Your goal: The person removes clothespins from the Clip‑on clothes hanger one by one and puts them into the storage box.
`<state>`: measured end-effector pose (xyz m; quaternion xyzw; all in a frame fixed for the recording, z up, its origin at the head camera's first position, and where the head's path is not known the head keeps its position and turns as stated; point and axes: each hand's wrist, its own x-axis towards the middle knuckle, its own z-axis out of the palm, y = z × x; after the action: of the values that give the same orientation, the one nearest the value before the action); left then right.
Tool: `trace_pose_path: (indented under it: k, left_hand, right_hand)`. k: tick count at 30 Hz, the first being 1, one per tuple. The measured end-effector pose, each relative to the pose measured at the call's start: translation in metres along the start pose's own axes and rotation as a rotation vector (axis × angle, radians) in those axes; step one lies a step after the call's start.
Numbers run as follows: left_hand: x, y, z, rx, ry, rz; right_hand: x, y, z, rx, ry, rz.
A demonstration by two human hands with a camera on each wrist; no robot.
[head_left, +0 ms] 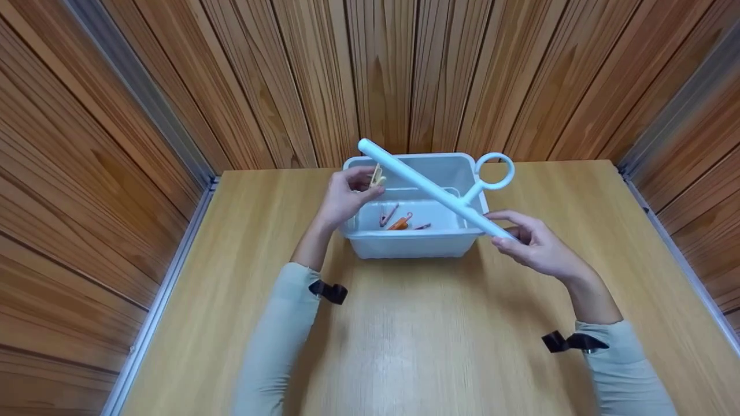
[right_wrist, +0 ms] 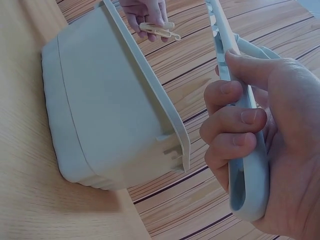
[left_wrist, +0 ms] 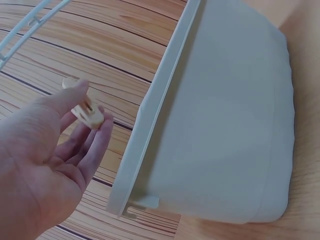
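My left hand (head_left: pixel 342 196) pinches a cream clothespin (left_wrist: pixel 90 111) between thumb and fingertips, over the left side of a pale plastic tub (head_left: pixel 413 245). In the right wrist view a small loop shows at the end of that clothespin. My right hand (head_left: pixel 535 245) grips one end of a light blue plastic hanger bar (head_left: pixel 425 185), its fingers curled round it. The bar slants up across the tub, with a ring (head_left: pixel 513 172) on a short stem. Its underside looks hollow and slotted in the right wrist view. Inside the tub lie an orange clothespin (head_left: pixel 400 223) and a pink clothespin (head_left: pixel 388 216).
The tub stands at the back of a wooden table (head_left: pixel 393 346), close to a wood-plank wall (head_left: pixel 381 75). Metal rails (head_left: pixel 156 300) run along the table's sides. Each sleeve carries a black wrist strap (head_left: pixel 328 292).
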<state>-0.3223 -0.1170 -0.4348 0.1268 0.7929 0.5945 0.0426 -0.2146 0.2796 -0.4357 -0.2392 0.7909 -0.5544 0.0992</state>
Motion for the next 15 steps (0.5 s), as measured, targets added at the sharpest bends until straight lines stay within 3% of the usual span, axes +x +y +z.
trace_pose_path:
  k: [8, 15]
  left_hand:
    - [0.0014, -0.0002, -0.0006, -0.136, 0.088, 0.077]
    - [-0.0025, -0.0037, -0.0022, -0.133, 0.092, 0.091]
  right_hand:
    - [-0.0007, 0.0002, -0.0001, -0.016, 0.001, 0.007]
    - [-0.0029, 0.002, 0.0007, -0.012, -0.01, 0.0]
